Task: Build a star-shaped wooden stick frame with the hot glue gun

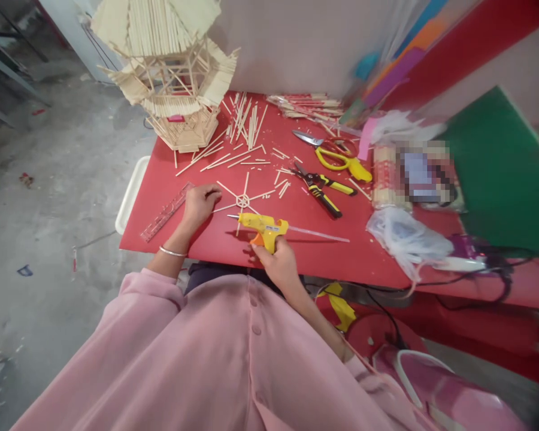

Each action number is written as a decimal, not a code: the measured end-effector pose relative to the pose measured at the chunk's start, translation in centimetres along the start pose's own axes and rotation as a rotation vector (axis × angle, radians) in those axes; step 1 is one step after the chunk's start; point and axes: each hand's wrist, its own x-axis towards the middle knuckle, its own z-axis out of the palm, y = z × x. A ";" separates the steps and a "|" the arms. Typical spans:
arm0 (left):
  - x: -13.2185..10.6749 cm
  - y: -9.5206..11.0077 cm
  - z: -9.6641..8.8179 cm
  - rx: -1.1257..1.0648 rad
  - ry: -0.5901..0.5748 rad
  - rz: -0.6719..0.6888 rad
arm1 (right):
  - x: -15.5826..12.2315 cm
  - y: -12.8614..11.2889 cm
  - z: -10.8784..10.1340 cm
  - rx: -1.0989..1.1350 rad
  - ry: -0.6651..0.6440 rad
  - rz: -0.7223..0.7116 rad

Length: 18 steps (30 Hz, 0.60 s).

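My right hand (281, 263) is wrapped around the handle of a yellow hot glue gun (263, 224). A long clear glue stick (318, 233) sticks out of its back, and its nozzle points left, just above a star-shaped frame of thin wooden sticks (242, 202). The frame has several spokes and a small hub. Beside its left spokes, my left hand (200, 205) rests on the table with curled fingers pressed together; whatever they may pinch is hidden. A clear ruler (166, 212) lies partly under the left wrist.
A tiered stick model (179, 78) stands on the red table (197, 244) at the back left. Loose sticks (249, 123) lie behind the frame. Scissors (327, 152), cutting pliers (318, 188), bundled sticks (386, 176) and a plastic bag (404, 236) are to the right. Cables (458, 272) run along the front right.
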 end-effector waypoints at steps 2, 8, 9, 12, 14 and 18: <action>0.2 0.2 0.0 -0.103 -0.012 -0.043 | -0.4 -1.0 -1.2 -0.157 0.152 -0.062; 0.2 1.4 1.0 -0.128 -0.107 0.002 | 1.1 -3.4 -5.4 -0.779 0.483 -0.407; 0.2 1.6 1.2 -0.124 -0.112 0.005 | 1.7 -3.4 -5.4 -0.822 0.461 -0.457; 0.5 1.9 1.9 -0.126 -0.118 0.004 | 3.5 -3.0 -4.6 -0.905 0.397 -0.535; 0.5 1.8 2.3 -0.128 -0.106 -0.018 | 4.6 -2.7 -3.9 -0.959 0.363 -0.527; 0.4 1.4 2.9 -0.154 -0.054 -0.087 | 6.0 -2.8 -3.1 -1.063 0.313 -0.479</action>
